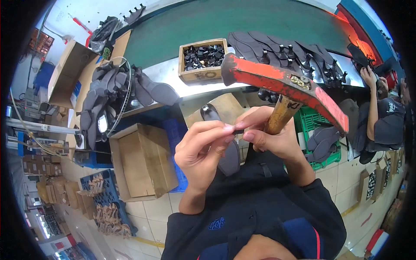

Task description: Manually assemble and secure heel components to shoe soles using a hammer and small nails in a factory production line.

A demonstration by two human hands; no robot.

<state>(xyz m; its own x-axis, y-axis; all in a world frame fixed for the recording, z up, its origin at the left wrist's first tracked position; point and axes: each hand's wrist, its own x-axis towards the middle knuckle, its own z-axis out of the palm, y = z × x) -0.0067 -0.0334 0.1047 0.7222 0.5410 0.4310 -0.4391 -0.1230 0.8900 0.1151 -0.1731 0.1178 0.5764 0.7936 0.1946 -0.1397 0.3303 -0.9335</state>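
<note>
A hammer [264, 74] with a worn red head and a wooden handle is gripped in my right hand [279, 141]. Its head rises toward the camera, above the workbench. My left hand [197, 149] pinches a small black piece [238, 131], and the right fingertips meet it there. Fingers cover most of that piece, so its exact shape is hidden. Under my hands lies a dark grey shoe sole [230, 159], partly hidden, its black heel end [210, 112] against a tan block [227, 106].
A wooden box [201, 76] of small black pieces stands ahead by a green conveyor belt [182, 34]. Dark soles lie in piles left [102, 86] and right [277, 47]. An open carton [141, 167] is at left, a green crate [310, 125] at right. Another person's hand [369, 78] works far right.
</note>
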